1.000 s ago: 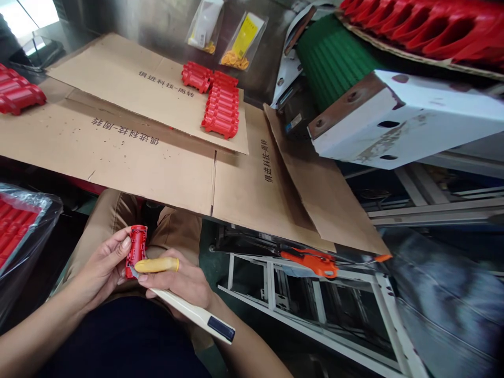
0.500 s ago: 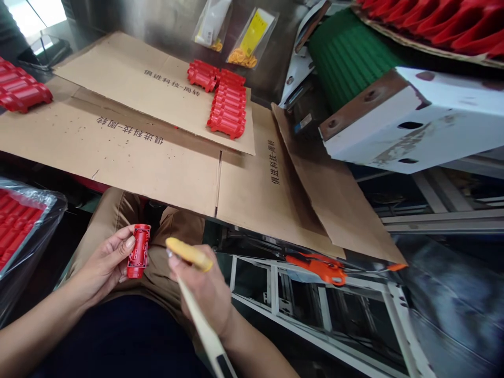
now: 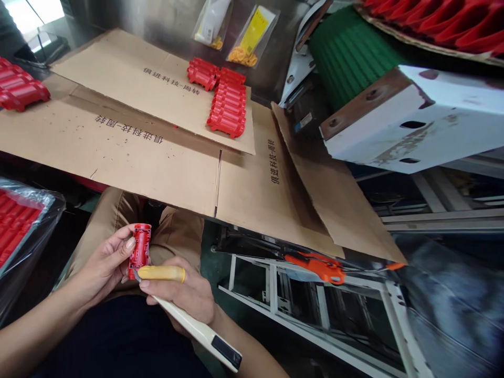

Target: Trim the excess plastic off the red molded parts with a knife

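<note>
My left hand [image 3: 104,265] holds a red cylindrical part [image 3: 140,245] upright between thumb and fingers, above my lap. The part has a dark line pattern on its side. In my right hand [image 3: 185,294] is a cream-coloured tool [image 3: 197,328] with a dark panel near its rear end. A yellow cover [image 3: 163,273] sits on my right index finger. The tool's small metal tip is at the lower end of the red part, and seems to touch it.
Cardboard sheets [image 3: 165,173] cover the table, with red parts [image 3: 227,107] and more red parts [image 3: 19,86] on them. Bags of yellow rings [image 3: 244,55] lie behind. A plastic-lined box [image 3: 51,202] stands left; orange-handled scissors [image 3: 325,268] lie at the table's edge.
My right hand has moved left with the tool and turned, bringing the tip to the bottom of the red part. My left hand has stayed nearly still.
</note>
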A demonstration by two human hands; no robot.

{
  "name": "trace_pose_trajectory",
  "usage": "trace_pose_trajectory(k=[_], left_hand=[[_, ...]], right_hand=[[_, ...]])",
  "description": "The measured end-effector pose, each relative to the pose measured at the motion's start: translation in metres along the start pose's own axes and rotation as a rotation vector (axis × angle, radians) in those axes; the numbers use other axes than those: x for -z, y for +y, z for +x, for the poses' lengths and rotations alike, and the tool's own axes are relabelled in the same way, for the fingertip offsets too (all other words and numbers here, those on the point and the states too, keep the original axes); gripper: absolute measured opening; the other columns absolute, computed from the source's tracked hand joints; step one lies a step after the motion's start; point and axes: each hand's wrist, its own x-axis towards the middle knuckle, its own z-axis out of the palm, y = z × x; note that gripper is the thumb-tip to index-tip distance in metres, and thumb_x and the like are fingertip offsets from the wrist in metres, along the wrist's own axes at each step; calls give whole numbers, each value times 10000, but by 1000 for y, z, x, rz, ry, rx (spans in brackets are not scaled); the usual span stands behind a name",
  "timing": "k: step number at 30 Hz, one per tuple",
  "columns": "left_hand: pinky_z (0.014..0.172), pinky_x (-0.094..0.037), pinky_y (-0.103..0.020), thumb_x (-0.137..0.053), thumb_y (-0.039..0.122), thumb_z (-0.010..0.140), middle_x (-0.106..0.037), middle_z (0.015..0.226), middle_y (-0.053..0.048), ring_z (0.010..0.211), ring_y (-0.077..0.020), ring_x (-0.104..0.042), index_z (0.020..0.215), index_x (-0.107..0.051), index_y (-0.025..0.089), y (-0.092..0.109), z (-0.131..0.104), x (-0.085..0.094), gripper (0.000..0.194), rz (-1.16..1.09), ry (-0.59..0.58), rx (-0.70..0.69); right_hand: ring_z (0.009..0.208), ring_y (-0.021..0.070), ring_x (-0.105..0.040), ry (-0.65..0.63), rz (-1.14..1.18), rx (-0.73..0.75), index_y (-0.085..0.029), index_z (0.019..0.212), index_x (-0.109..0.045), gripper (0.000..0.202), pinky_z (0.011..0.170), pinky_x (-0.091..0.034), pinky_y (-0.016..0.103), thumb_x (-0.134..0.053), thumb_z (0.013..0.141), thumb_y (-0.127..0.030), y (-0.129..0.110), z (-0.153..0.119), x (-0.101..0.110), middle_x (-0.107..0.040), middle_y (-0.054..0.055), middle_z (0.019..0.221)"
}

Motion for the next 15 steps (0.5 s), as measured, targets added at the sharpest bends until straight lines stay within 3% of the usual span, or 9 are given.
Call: trace_pose_trajectory(k=[8,12,15], left_hand=[[485,-463,-192,-936,495,791,-705,713,-13,517,-95,-554,1211,-751,226,1,0,-1,532,-22,5,10],[480,-454,-177,-947,455,788,-704,729,-6,535,-99,-577,1194,-762,241,-4,2,1,495,-44,46,29],[488,-464,-164,-945,422,799,-704,748,-3,530,-82,-574,1176,-776,222,-5,2,2,459,-58,74,32]], right_hand=[[931,187,-765,-35,-43,-22,-195,1207,-725,141,799,-704,305,-680,1073,-195,1,1,1,-814,78,1103],[942,183,-758,-190,-177,35,-160,1124,-723,178,825,-697,294,-547,1127,-188,-1,6,2,-809,98,1128],[903,222,-743,-274,-338,132,-116,1130,-733,171,805,-691,347,-569,1081,-116,-2,9,4,-799,138,1141]])
